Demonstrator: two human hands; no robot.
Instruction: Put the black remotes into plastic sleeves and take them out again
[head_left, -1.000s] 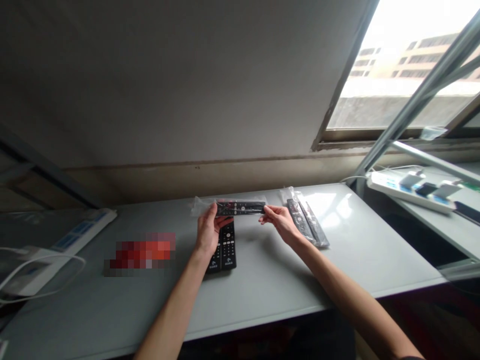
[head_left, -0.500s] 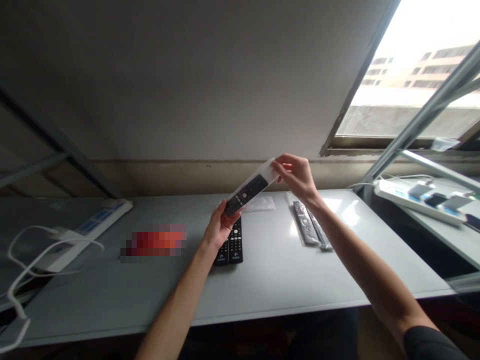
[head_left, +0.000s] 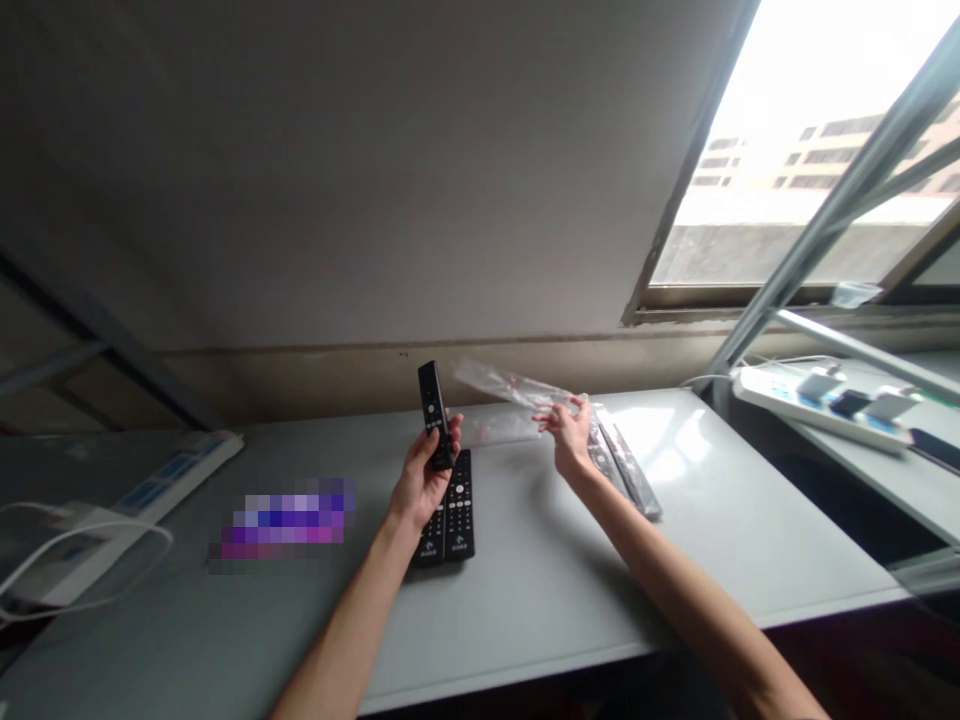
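Note:
In my left hand (head_left: 424, 480) is a bare black remote control (head_left: 433, 400), held upright with the thumb over its front. My right hand (head_left: 568, 435) has a clear plastic sleeve (head_left: 510, 382) at its fingers; the sleeve stretches out leftward above the table, its far end blurred. Some of its fingers are spread. Below my left hand, two unwrapped remotes (head_left: 460, 515) lie side by side, partly covered by the hand. Another clear sleeve (head_left: 499, 427) lies flat near the wall. Beside my right hand lie wrapped remotes (head_left: 626, 465), their upper ends partly hidden.
A pixelated item (head_left: 285, 520) lies on the left of the grey table (head_left: 555, 610). Power strips stand at left (head_left: 165, 485) and right (head_left: 817, 405), with white cables at left. Metal frame bars (head_left: 806, 215) rise at both sides; a window is at upper right.
The remote has come out of its plastic sleeve and now stands upright in my left hand. My right hand has moved down with the emptied sleeve. The view has shifted slightly.

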